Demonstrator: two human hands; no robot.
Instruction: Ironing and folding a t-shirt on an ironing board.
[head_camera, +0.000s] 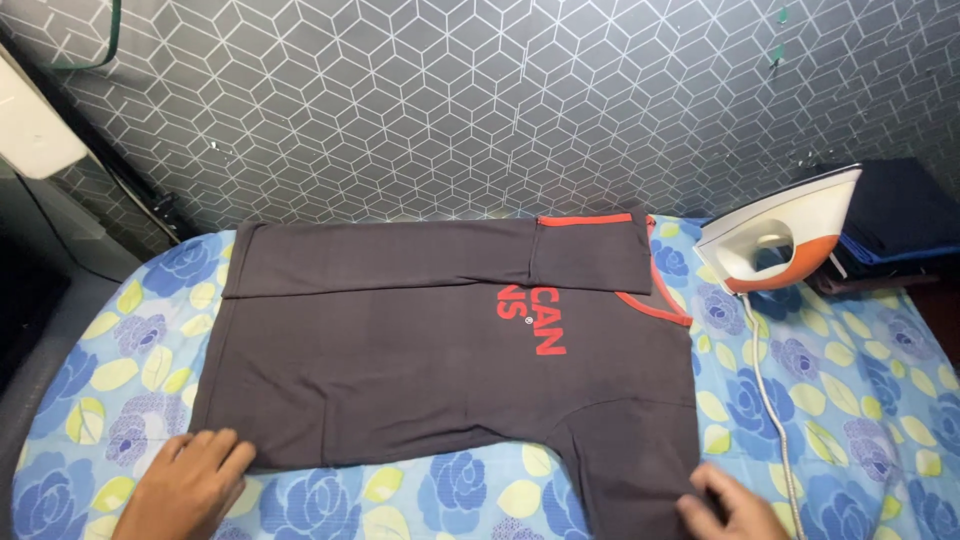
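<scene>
A dark grey T-shirt with red lettering and red trim lies flat on a blue floral cloth. Its far side and sleeve are folded over along the top. My left hand rests at the shirt's near hem corner, fingers on the fabric edge. My right hand pinches the near sleeve at the lower right.
A white and orange iron stands on its heel at the right, its cord trailing toward me over the cloth. A stack of dark folded clothes sits behind it. A grey patterned wall runs along the back.
</scene>
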